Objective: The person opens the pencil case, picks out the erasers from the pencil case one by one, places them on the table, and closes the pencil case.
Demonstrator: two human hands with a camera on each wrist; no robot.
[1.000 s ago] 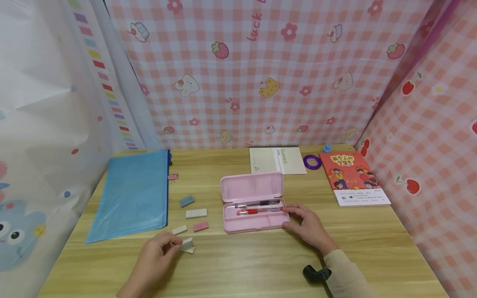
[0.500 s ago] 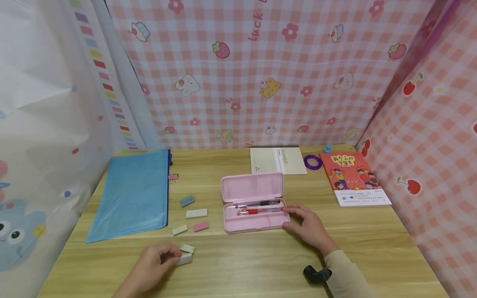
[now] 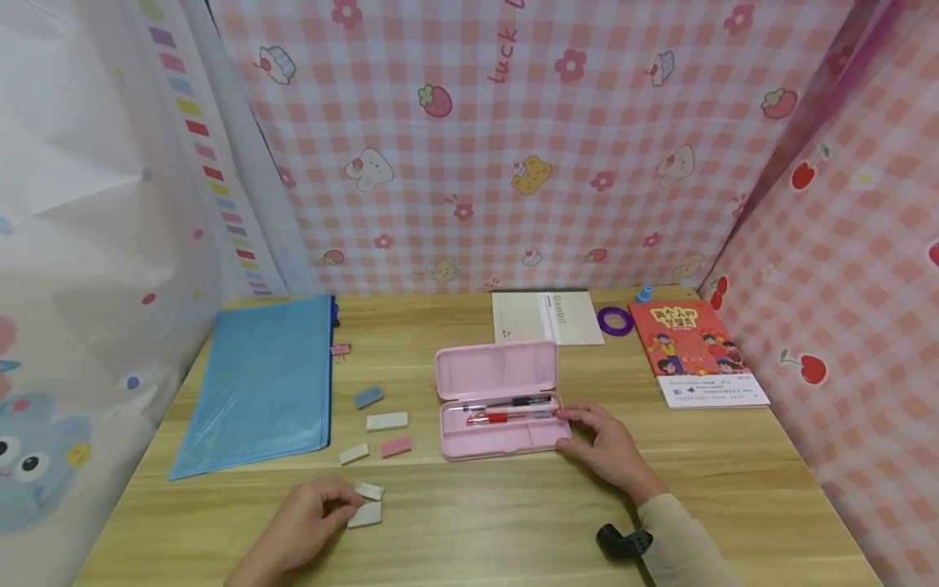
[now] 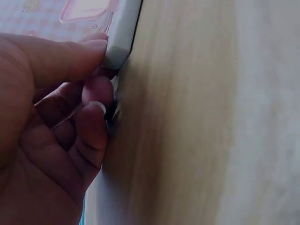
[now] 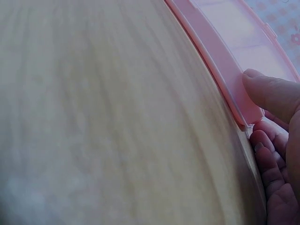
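Observation:
My left hand (image 3: 304,518) pinches the near end of a white eraser (image 3: 365,514) lying on the table, thumb against it in the left wrist view. Just behind that eraser is a smaller white eraser (image 3: 370,491). My right hand (image 3: 605,448) holds the right end of an open pink pencil case (image 3: 480,444); in the right wrist view the thumb (image 5: 267,91) lies over its rim and the other fingers curl by its end. Inside the case are a black gel pen (image 3: 530,400) and a red gel pen (image 3: 499,417).
Farther back lie a pink eraser (image 3: 396,447), a white one, a long white one and a blue eraser (image 3: 368,397). A blue zip folder (image 3: 257,383) is on the left. At the back are a notebook (image 3: 524,318), purple tape roll (image 3: 614,321) and red book (image 3: 685,334).
My left hand has drawn the white eraser toward me, away from beside the smaller one, and it now lies flat on the table. The right hand and the case have stayed put.

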